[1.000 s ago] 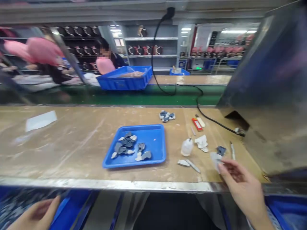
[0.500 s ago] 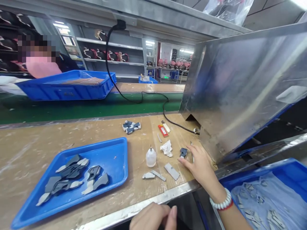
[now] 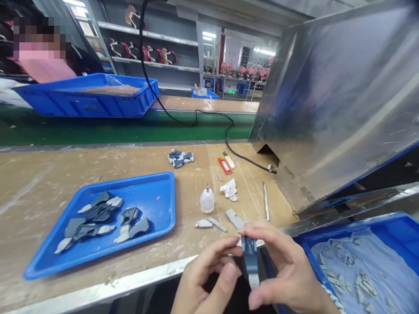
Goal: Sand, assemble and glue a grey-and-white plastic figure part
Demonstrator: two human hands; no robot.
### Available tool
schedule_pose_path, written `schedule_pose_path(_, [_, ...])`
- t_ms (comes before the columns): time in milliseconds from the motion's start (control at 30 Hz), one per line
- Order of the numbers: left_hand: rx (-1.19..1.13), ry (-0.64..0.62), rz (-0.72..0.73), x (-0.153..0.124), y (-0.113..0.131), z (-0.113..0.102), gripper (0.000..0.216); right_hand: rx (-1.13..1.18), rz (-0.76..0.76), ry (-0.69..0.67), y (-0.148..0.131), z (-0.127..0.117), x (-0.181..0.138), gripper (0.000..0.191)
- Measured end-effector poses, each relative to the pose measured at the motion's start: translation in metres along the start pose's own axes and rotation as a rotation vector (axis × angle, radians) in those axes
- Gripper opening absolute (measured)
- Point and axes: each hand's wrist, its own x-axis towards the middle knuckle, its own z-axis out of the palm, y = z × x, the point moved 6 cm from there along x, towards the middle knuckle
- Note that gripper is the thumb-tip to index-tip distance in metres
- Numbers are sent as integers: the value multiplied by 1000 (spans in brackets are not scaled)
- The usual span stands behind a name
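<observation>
My right hand (image 3: 284, 266) grips a dark blue-grey plastic part (image 3: 250, 255) with a pale tip, its fingers at the top and its thumb by the lower end. My left hand (image 3: 209, 274) is close on the part's left side, its index fingertip at or near the edge. Its other fingers curl in towards the thumb; whatever they hold, if anything, is hidden. Beyond the hands lie a flat grey strip (image 3: 234, 219), small pale grey pieces (image 3: 203, 223) and a clear squeeze bottle (image 3: 207, 201) with a needle tip. Similar dark parts (image 3: 131, 216) lie in a blue tray (image 3: 157, 185).
A metal pen-like tool (image 3: 266, 203), crumpled white tissue (image 3: 229, 189) and a red packet (image 3: 225, 165) lie on the bench. More parts (image 3: 180, 158) are piled farther back. A metal housing (image 3: 327, 109) stands right, above a blue bin (image 3: 402, 222). A person (image 3: 49, 56) is across the belt.
My right hand has picked up the dark part from the bench and brought it to the front edge. My left hand has risen beside it. The view has tilted down.
</observation>
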Motion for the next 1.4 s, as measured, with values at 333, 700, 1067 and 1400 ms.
schedule_pose_path(333, [27,44,75,-25,20,-1,28,15,-86,-115,-26,26,-2,65])
schedule_pose_path(700, [366,157,285,-35,29,-9,32,17,-55,13,-32,28,-2,39])
schedule_pose_path(1067, [245,185,3,-32,-8,-30,26,-37,207,-43,5,32,-9,22])
schedule_pose_path(1400, [520,365,124,-25,-25,-69,29,-319,310,110,41,-3,25,20])
